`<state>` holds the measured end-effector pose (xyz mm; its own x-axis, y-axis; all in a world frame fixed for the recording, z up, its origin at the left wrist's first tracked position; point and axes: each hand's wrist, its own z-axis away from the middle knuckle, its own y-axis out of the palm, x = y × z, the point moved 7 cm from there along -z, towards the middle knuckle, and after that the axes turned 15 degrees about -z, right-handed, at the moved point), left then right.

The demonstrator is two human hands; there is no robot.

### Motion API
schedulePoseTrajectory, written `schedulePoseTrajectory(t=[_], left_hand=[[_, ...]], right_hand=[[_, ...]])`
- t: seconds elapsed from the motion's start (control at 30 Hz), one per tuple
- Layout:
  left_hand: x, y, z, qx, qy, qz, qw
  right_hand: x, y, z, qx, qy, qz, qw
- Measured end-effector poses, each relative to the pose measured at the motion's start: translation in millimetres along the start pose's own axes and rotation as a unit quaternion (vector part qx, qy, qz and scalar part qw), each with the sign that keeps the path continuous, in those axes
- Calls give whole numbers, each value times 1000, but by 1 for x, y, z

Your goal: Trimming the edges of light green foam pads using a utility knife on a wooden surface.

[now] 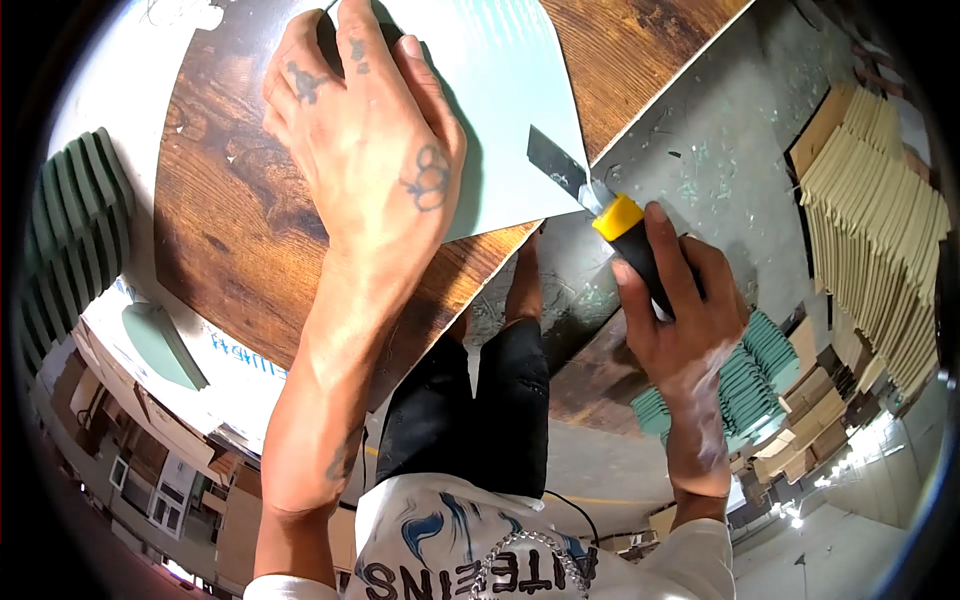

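A pale green sheet [505, 110] lies on a brown wood-grain board, its pointed corner reaching the board's edge. My left hand [370, 140] rests over the sheet with its fingers curled around a dark object [328, 42], mostly hidden beneath them. In my right hand [690, 300] is a utility knife [640, 245] with a black handle and a yellow collar. Its wide blade [555, 160] is out and points up and left over the sheet near that corner. Whether the blade touches the sheet I cannot tell.
The wood-grain board [230, 210] has a straight edge near my body. Dark green curved pieces [85, 220] are stacked at left, near a single green piece [160, 345]. Cream-coloured sheets [870, 230] stand stacked at far right; green stacks [735, 390] sit below my right hand.
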<state>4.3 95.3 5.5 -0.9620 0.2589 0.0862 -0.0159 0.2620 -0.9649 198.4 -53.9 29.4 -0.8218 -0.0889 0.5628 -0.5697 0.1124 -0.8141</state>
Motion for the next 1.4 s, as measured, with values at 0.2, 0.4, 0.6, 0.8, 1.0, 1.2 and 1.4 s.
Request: schedulePoseTrajectory(t=[0.2,0.4,0.6,0.8,1.0,1.2,1.4], left_hand=[[11,18,3,-73,-5,-16,997],[6,11,2,-50,-3,-24,998],[6,1,1,-84,6,14,996],[16,4,-25,-62,10,101,993],[12,4,-23,1,-120,25,992],[17,8,-24,-1,-108,46,993],[18,7,-23,-8,-105,57,993]], right_hand=[[-6,4,-19,3,-16,-22,1000],[-8,7,-49,-4,-22,-44,999],[-14,8,-85,-42,-58,-45,996],[-6,3,-65,-30,-40,-20,999],[-5,1,-56,-58,-48,10,997],[-7,5,-68,-46,-67,10,997],[-13,9,-102,-37,-89,-21,995]])
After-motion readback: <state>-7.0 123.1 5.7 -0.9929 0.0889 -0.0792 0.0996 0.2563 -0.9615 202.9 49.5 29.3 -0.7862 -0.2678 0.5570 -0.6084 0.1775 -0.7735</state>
